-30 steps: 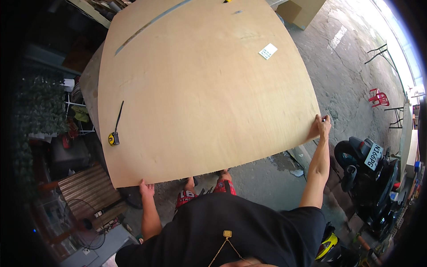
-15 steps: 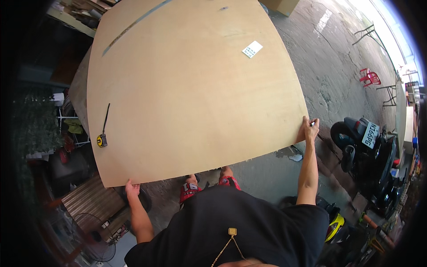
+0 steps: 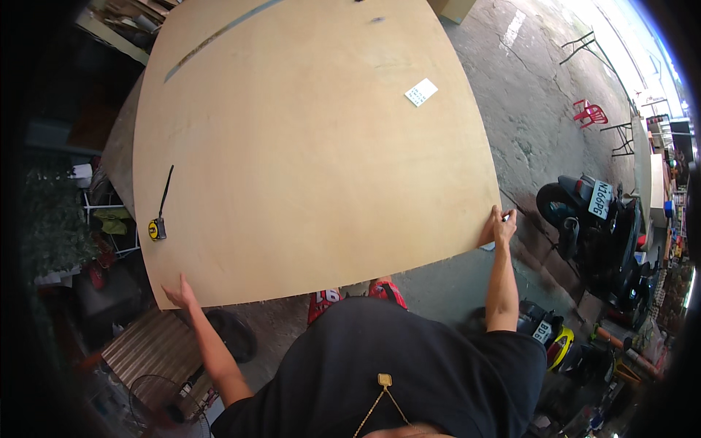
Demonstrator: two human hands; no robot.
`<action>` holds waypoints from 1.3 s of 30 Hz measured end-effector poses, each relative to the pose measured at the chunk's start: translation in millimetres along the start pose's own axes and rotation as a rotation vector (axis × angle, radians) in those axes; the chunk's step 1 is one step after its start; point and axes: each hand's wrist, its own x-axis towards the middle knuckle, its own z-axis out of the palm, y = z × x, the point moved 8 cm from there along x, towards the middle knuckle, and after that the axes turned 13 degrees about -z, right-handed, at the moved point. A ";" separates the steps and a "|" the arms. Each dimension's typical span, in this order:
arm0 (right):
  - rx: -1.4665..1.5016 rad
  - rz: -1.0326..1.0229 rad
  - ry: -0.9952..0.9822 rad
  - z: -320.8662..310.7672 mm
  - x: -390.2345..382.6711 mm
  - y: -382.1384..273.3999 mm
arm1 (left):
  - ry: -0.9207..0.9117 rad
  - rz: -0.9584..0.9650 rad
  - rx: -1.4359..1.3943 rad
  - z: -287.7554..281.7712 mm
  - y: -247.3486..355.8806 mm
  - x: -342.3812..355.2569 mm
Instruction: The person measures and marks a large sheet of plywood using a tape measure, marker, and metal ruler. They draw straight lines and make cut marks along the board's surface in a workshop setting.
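A large plywood sheet [image 3: 314, 160] spreads out in front of me, its near edge slightly rough. My left hand [image 3: 181, 293] is at the near left corner, fingers and thumb spread apart over the surface. At the right edge, by the near right corner, my right hand [image 3: 504, 226] grips the sheet and also holds a small pen-like thing [image 3: 506, 217]. A yellow and black tape measure [image 3: 157, 229] lies near the left edge with a dark strap stretched away from it. Farther off are a long metal ruler [image 3: 219, 40] and a white paper note [image 3: 421, 93] with handwriting.
Beyond the right edge stand a dark motorcycle [image 3: 613, 241], a red plastic chair [image 3: 590, 113] and folding table legs [image 3: 621, 139]. A ribbed brown panel [image 3: 150, 347] and a fan [image 3: 164, 401] are at lower left. A cardboard box [image 3: 456, 9] sits on the concrete floor behind.
My left hand has let go of the near edge and moved left and up over the corner, its fingers spreading. My right hand stays on the right edge. The view has shifted slightly.
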 end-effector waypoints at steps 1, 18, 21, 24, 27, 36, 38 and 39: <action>0.044 -0.002 -0.012 3.6 0.4 2.1 | -0.029 0.165 -0.011 7.8 20.0 20.7; 0.230 -0.644 -0.001 23.6 -59.5 -302.9 | -0.685 0.391 0.084 111.5 143.6 111.6; 0.485 -0.617 -0.231 55.0 -97.6 -352.4 | -1.071 0.089 -0.354 113.7 175.0 -22.3; 0.702 -0.607 -0.586 91.6 -142.6 -407.7 | -1.451 -0.096 -0.709 102.9 212.8 -200.1; 1.106 -0.672 -0.657 88.7 -157.3 -445.3 | -1.666 -0.085 -0.794 76.7 259.6 -336.3; 1.072 -0.681 -0.530 63.9 -73.2 -372.9 | -1.745 -0.041 -0.430 56.5 322.0 -502.3; 1.120 -0.659 -0.561 58.1 -55.6 -360.8 | -1.872 0.069 -0.423 53.5 338.2 -523.5; 1.141 -0.643 -0.557 56.5 -46.4 -355.9 | -1.898 0.141 -0.410 52.7 347.2 -529.8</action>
